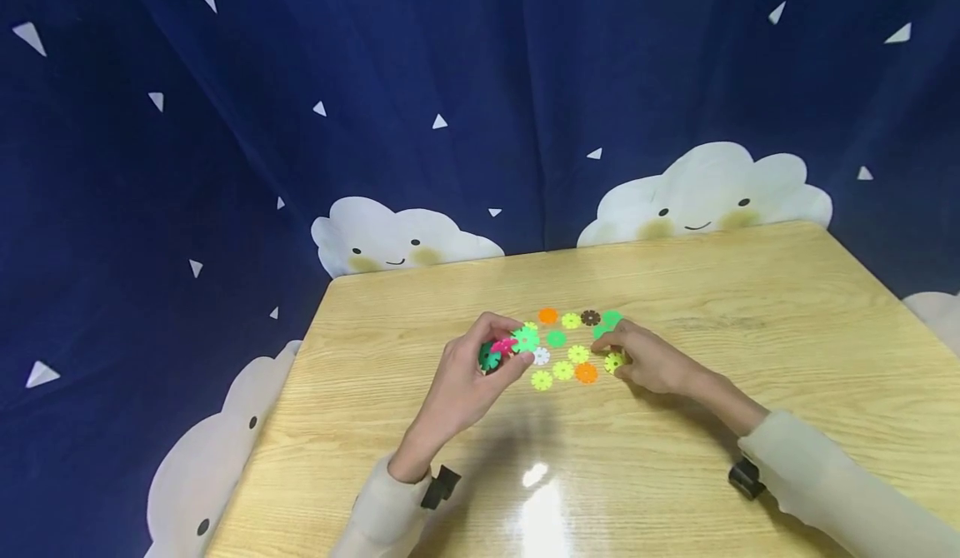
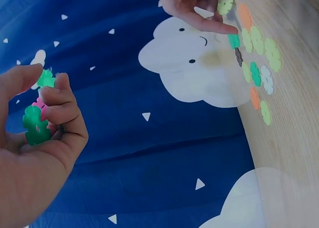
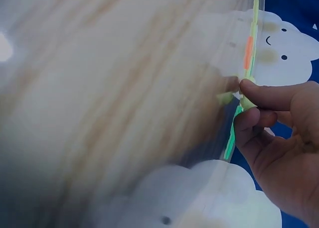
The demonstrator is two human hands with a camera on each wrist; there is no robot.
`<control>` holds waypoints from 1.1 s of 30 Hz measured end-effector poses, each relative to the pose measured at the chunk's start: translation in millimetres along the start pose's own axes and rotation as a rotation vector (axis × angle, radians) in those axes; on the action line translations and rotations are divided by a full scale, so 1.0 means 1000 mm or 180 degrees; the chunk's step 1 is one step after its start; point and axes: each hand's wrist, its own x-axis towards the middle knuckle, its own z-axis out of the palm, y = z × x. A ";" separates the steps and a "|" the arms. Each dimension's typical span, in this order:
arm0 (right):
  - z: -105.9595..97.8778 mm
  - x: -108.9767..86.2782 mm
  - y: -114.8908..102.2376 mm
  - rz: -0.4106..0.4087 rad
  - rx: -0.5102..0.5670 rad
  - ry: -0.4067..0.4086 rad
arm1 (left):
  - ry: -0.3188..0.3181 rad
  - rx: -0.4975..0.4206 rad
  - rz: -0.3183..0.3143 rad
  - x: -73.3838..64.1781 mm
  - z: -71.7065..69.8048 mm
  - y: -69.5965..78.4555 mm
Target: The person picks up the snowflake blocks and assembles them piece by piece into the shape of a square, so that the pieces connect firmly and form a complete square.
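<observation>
My left hand grips a small cluster of joined snowflake discs above the table. A light green disc, a pink disc and a dark green disc show in it; the fingers hide the rest. On the right, my right hand pinches a yellow snowflake disc between thumb and fingers, low over the table. Loose discs lie flat between the hands, among them a white disc, an orange disc, a brown disc and several yellow and green ones.
The light wooden table runs back to a dark blue curtain printed with clouds and white triangles. A black strap piece sits at each cuff, one on the left sleeve and one on the right sleeve.
</observation>
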 end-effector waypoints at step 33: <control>-0.037 -0.016 -0.079 -0.0310 0.1639 0.0917 | -0.0085 0.0015 0.0027 -0.002 0.007 0.004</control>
